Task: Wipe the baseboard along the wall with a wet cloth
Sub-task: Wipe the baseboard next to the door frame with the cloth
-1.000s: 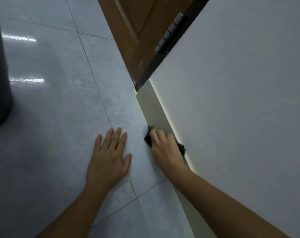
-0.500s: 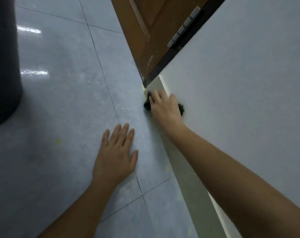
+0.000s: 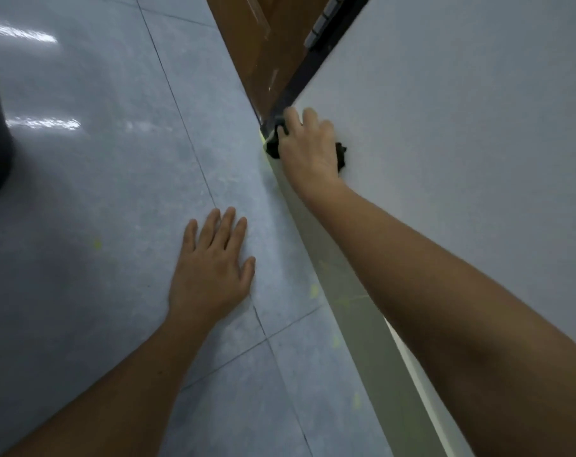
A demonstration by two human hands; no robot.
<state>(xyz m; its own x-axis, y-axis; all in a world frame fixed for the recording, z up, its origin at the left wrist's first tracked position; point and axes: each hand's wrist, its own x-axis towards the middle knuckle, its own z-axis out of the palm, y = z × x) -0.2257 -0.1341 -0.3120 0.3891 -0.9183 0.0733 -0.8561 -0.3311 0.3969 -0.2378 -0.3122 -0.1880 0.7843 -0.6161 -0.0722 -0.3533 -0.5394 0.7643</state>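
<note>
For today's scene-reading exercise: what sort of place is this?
Probably an indoor room or hallway beside a doorway: glossy grey tiled floor, a pale wall with a baseboard, and a hinged brown wooden door.

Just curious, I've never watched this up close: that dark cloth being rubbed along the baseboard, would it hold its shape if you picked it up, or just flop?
Probably flop: the cloth bunches in uneven lumps on both sides of the right hand, so it looks soft. It likely weighs little, since one hand covers most of it. Pressed on the baseboard, it should slide rather than roll.
</note>
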